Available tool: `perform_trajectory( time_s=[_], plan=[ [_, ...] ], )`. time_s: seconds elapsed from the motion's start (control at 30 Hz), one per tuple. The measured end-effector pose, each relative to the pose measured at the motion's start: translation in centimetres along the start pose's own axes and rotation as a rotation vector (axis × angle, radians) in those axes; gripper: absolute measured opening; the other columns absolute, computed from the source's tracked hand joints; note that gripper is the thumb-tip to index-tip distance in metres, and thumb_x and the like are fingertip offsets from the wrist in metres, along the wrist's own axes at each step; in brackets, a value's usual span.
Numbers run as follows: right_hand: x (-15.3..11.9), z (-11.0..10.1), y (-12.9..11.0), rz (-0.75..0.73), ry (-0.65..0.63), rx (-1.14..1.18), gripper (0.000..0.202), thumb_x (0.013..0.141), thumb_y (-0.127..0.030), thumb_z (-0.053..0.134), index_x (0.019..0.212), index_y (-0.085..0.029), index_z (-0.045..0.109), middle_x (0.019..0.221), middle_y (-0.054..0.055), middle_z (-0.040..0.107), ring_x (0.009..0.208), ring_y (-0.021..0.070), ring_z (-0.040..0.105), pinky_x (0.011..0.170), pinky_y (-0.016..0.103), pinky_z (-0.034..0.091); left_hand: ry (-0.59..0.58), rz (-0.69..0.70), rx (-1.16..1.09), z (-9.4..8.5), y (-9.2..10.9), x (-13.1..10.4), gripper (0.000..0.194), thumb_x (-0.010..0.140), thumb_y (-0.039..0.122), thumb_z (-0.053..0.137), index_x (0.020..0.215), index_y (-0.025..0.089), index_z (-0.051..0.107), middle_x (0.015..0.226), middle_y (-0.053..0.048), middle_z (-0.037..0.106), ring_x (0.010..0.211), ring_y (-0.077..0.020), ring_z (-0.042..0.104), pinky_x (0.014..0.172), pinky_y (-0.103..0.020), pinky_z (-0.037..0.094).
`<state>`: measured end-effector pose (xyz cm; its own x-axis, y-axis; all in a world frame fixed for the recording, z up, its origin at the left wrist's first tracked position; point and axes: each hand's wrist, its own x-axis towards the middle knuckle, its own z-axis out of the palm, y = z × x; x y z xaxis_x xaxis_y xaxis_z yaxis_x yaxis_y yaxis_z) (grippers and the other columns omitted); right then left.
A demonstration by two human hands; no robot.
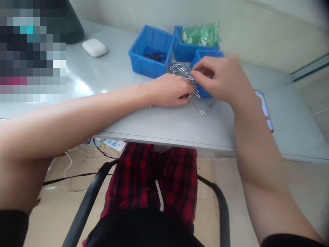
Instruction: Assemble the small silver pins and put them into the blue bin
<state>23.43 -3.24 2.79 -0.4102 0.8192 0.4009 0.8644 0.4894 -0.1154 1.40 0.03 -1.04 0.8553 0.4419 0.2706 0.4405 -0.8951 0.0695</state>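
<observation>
A pile of slender silver metal pieces (178, 68) lies on the table among the blue bins. My left hand (171, 90) rests low at the near side of this pile, its fingers curled down against the pieces; what they hold, if anything, is hidden. From the right, my right hand (218, 77) reaches over a blue bin (205, 92), thumb and forefinger pinched together at the pile's edge. Anything in that pinch is too small to make out. Several loose silver pieces (199, 109) lie nearer the table's front edge.
One blue bin (147, 65) contains dark screw-like parts (155, 56). Behind, another blue bin (186, 49) holds a green-tinted plastic bag (202, 35). A white rounded case (94, 47) sits at left, a phone (266, 111) at right. Chair armrests flank my legs below the table edge.
</observation>
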Motion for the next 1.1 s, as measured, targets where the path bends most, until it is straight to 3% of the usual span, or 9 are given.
perform_trajectory(
  time_s=[0.17,0.33,0.6,1.1],
  plan=[
    [0.2,-0.3,-0.9,0.09,-0.06,-0.014,0.008,0.115,-0.024,0.078,0.115,-0.02,0.084,0.101,0.003,0.087,0.101,0.0282,0.085,0.1,0.045,0.064,0.001,0.002,0.003,0.1,0.0,0.0,0.035,0.107,0.028,0.055,0.117,0.028,0.089,0.109,-0.006,0.089,0.102,-0.0281,0.084,0.086,-0.039,0.057],
    [0.3,-0.4,-1.0,0.085,-0.052,-0.009,0.007,0.113,-0.023,0.076,0.111,-0.022,0.083,0.097,0.001,0.086,0.097,0.0285,0.084,0.099,0.046,0.065,-0.008,-0.015,-0.004,-0.1,0.1,0.1,0.033,0.106,0.028,0.056,0.114,0.027,0.089,0.111,-0.006,0.089,0.101,-0.0283,0.084,0.084,-0.039,0.057],
    [-0.1,-0.2,-0.1,-0.008,0.007,0.049,0.02,0.112,-0.038,0.065,0.104,-0.026,0.078,0.095,0.003,0.087,0.093,0.0306,0.085,0.093,0.048,0.066,0.022,0.014,-0.005,0.1,0.0,0.0,0.033,0.104,0.028,0.058,0.115,0.027,0.089,0.107,-0.007,0.089,0.1,-0.029,0.083,0.084,-0.039,0.058],
    [0.1,-0.3,-0.8,0.034,-0.016,0.066,0.011,0.105,-0.027,0.069,0.1,-0.026,0.079,0.09,0.004,0.084,0.089,0.0315,0.082,0.091,0.049,0.064,0.005,0.012,0.03,0.1,0.0,0.0,0.035,0.107,0.03,0.057,0.118,0.027,0.089,0.11,-0.008,0.089,0.102,-0.0291,0.083,0.084,-0.039,0.055]
  ],
)
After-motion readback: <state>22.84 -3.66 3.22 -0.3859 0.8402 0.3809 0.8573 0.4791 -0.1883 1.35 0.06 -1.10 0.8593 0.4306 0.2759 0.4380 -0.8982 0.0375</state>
